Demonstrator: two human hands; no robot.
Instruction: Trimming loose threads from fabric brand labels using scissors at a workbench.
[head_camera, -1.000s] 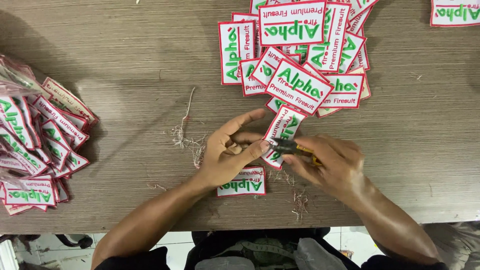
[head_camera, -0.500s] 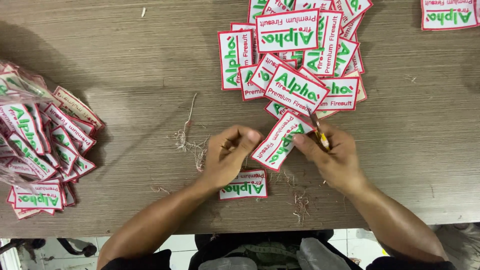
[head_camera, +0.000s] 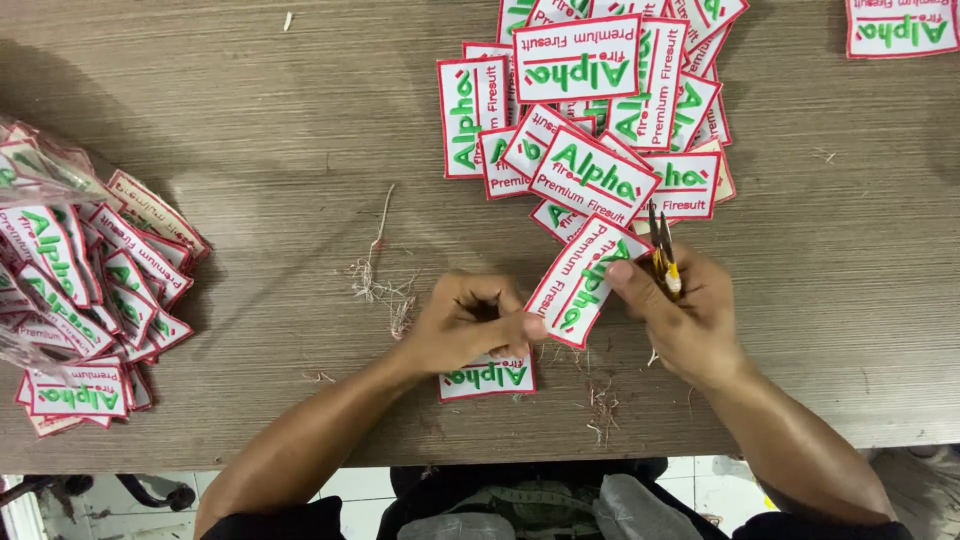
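Observation:
Both hands hold one white rectangular patch with a red border and green lettering, tilted above the wooden table. My left hand pinches its lower corner. My right hand grips its upper right edge with the thumb and also holds a small pair of thread snips with a yellow grip, blades pointing away from me. Another patch lies flat on the table under my left hand.
A heap of the same patches lies spread just beyond my hands. A second heap, partly in a clear plastic bag, sits at the left edge. One patch lies top right. Cut thread scraps litter the table near the front edge.
The held patch has turned from under my hands to a tilted, face-up position between them. The snips swung from lying across the patch to pointing away from me.

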